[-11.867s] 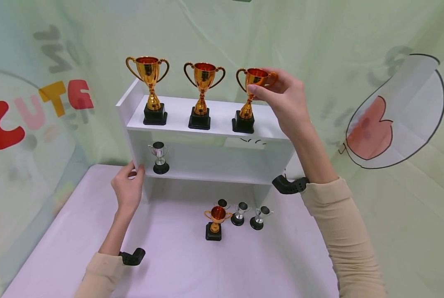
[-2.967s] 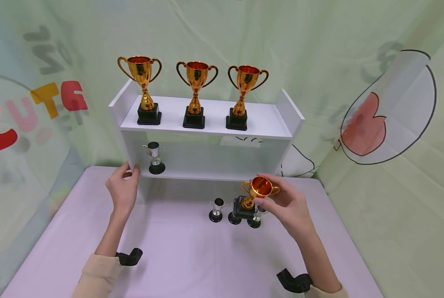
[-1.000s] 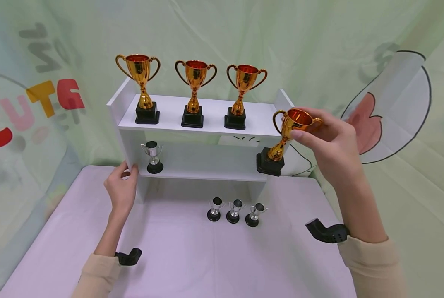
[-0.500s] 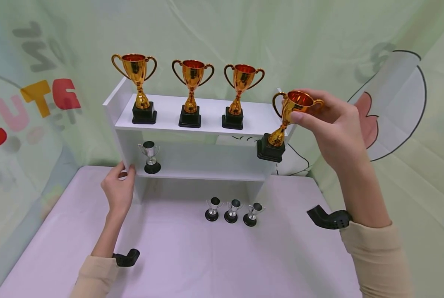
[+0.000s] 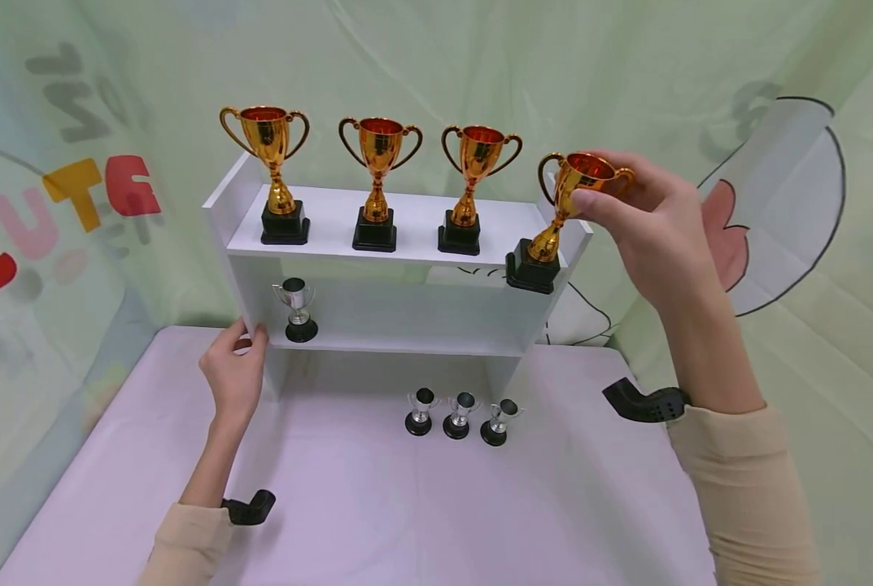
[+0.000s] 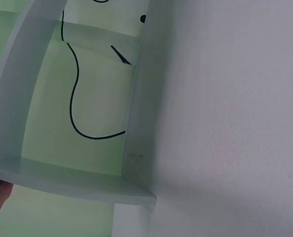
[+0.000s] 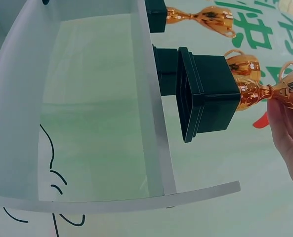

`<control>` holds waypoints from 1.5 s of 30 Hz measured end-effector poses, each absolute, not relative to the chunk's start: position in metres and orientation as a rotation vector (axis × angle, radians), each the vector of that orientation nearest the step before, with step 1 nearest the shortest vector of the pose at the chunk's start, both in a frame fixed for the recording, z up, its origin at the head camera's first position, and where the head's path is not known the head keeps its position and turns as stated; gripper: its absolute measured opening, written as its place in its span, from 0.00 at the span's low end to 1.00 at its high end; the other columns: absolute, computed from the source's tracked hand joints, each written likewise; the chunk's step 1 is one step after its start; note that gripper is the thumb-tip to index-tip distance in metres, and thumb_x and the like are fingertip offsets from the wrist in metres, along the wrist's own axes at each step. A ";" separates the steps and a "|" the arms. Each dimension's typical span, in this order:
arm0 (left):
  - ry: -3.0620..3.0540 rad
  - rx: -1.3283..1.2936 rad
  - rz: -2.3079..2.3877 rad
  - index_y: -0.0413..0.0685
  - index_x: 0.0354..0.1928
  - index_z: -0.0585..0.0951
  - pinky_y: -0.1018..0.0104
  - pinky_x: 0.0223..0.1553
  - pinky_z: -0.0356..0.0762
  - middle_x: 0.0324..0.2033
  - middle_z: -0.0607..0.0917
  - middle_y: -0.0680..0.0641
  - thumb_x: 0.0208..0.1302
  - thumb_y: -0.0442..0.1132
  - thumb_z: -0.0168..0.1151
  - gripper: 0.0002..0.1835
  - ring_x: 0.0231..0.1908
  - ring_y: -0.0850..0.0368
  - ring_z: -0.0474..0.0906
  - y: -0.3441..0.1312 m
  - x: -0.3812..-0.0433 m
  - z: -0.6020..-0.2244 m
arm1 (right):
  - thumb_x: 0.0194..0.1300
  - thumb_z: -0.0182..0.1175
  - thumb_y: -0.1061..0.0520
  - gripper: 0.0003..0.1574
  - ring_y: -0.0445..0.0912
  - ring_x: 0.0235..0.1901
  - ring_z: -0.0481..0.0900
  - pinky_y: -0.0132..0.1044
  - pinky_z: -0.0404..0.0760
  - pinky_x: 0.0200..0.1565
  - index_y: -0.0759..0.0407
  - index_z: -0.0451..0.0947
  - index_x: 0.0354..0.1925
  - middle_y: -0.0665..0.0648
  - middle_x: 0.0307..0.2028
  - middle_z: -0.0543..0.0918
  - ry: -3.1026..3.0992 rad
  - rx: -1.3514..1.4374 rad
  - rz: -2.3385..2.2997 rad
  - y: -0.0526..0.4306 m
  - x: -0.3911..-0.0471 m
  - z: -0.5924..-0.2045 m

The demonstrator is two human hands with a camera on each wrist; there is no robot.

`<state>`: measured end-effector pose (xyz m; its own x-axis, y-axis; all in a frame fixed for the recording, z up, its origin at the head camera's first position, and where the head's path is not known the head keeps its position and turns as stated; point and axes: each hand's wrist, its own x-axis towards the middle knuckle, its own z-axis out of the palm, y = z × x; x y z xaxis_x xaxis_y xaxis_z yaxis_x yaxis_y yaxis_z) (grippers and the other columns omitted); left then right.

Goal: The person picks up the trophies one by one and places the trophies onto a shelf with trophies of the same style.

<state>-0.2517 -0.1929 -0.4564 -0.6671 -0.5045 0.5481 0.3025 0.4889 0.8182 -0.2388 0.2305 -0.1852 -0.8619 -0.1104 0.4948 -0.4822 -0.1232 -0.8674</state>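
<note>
In the head view my right hand pinches a gold trophy cup by its bowl. The trophy leans, and its black base overlaps the front edge of the top shelf near the right end; in the right wrist view the base hangs apart from the shelf edge. Three more gold trophies stand upright along the top board, among them a middle one and a right one. My left hand grips the left side panel of the white shelf unit between thumb and fingers.
A small silver trophy stands at the left of the middle shelf. Three more, one being a silver trophy, stand in a row on the white tablecloth below. Raised side panels border the top board. A printed curtain hangs behind.
My right hand let go of the third gold trophy on top, took the fourth from the table, and raised it to the top board's right end. My left hand stays on the panel.
</note>
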 end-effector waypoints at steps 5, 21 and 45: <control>-1.938 0.167 -1.269 0.40 0.50 0.88 0.90 0.33 0.71 0.39 0.89 0.36 0.68 0.33 0.63 0.12 0.29 0.81 0.74 -0.193 -0.252 -0.457 | 0.63 0.67 0.71 0.24 0.53 0.46 0.80 0.34 0.86 0.51 0.70 0.80 0.58 0.63 0.47 0.84 -1.863 0.672 2.129 0.230 -0.249 -0.182; -1.947 0.178 -1.279 0.41 0.50 0.89 0.90 0.34 0.71 0.39 0.89 0.38 0.68 0.33 0.63 0.12 0.29 0.82 0.74 -0.194 -0.251 -0.457 | 0.63 0.69 0.68 0.25 0.53 0.46 0.80 0.33 0.86 0.50 0.67 0.80 0.59 0.62 0.51 0.81 -1.927 0.644 2.149 0.231 -0.282 -0.180; -1.941 0.161 -1.290 0.41 0.46 0.89 0.90 0.34 0.72 0.39 0.89 0.37 0.68 0.33 0.64 0.09 0.29 0.83 0.75 -0.196 -0.253 -0.458 | 0.63 0.70 0.67 0.25 0.53 0.50 0.79 0.31 0.84 0.52 0.65 0.79 0.59 0.60 0.50 0.83 -1.928 0.564 2.227 0.235 -0.300 -0.190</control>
